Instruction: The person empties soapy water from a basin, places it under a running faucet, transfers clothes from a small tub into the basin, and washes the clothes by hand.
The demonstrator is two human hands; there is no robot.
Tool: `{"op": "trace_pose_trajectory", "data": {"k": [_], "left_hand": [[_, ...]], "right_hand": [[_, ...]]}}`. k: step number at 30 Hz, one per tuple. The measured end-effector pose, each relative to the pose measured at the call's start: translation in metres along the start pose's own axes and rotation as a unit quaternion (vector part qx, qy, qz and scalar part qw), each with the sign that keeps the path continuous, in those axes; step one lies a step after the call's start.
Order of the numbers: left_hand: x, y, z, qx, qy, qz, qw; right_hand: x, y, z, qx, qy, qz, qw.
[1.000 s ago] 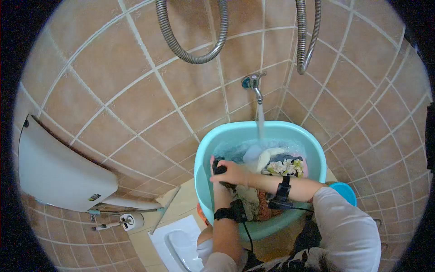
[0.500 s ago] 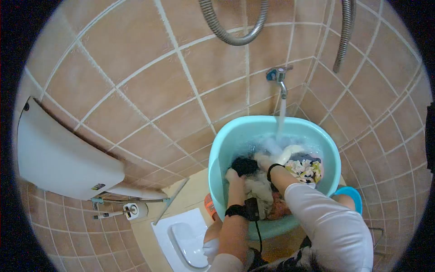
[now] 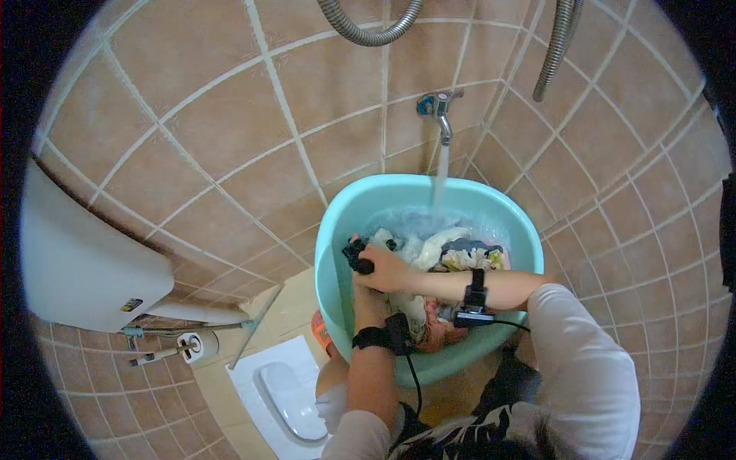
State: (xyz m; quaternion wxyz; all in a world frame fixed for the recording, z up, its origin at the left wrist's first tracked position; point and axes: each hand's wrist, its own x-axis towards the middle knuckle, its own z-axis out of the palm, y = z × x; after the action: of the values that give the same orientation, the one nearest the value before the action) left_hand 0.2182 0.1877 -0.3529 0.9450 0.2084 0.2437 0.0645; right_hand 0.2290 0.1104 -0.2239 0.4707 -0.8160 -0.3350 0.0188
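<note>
A bunched black wet cloth (image 3: 355, 255) is at the left side of a turquoise tub (image 3: 328, 257), above the water. My right hand (image 3: 387, 270) reaches across to the left, its fingers closed on the cloth. My left hand (image 3: 363, 290) is close beneath it, gripping the same cloth; most of its fingers are hidden behind the right hand. Other wet laundry lies in the tub: a white piece (image 3: 441, 247), a flower-patterned piece (image 3: 471, 261) and a reddish piece (image 3: 438, 326). Both wrists wear black bands with small devices and cables.
Water runs from a wall tap (image 3: 442, 115) into the back of the tub. Metal hoses (image 3: 372, 32) hang above. A squat toilet (image 3: 287, 399), a toilet brush holder (image 3: 198, 346) and a white cistern (image 3: 92, 261) are to the left. Tiled walls stand close behind and right.
My right hand has moved left from the white laundry onto the black cloth. The cloth has been gathered up against both hands. The camera view has shifted, so the tub appears further left.
</note>
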Motion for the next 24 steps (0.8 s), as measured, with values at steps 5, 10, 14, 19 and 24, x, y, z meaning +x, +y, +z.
{"op": "trace_pose_trajectory", "data": {"k": [5, 10, 14, 19, 24], "left_hand": [[0.008, 0.002, 0.022, 0.052, 0.107, 0.021, 0.993], [0.008, 0.006, 0.023, 0.311, 0.272, 0.12, 0.902], [0.049, -0.012, -0.047, 0.607, 0.344, 0.052, 0.714], [0.01, 0.004, -0.001, 0.718, 0.256, 0.1, 0.639], [-0.029, 0.046, 0.058, 0.661, 0.228, 0.318, 0.641]], "right_hand": [[0.04, 0.061, 0.015, -0.036, -0.029, 0.182, 0.982], [0.034, 0.122, 0.015, -0.187, -0.156, 0.214, 0.946], [0.009, 0.196, 0.022, -0.228, -0.115, 0.318, 0.913], [0.019, 0.259, 0.016, -0.03, 0.035, 0.337, 0.94], [0.03, 0.063, -0.096, 0.226, 0.14, 0.381, 0.886]]}}
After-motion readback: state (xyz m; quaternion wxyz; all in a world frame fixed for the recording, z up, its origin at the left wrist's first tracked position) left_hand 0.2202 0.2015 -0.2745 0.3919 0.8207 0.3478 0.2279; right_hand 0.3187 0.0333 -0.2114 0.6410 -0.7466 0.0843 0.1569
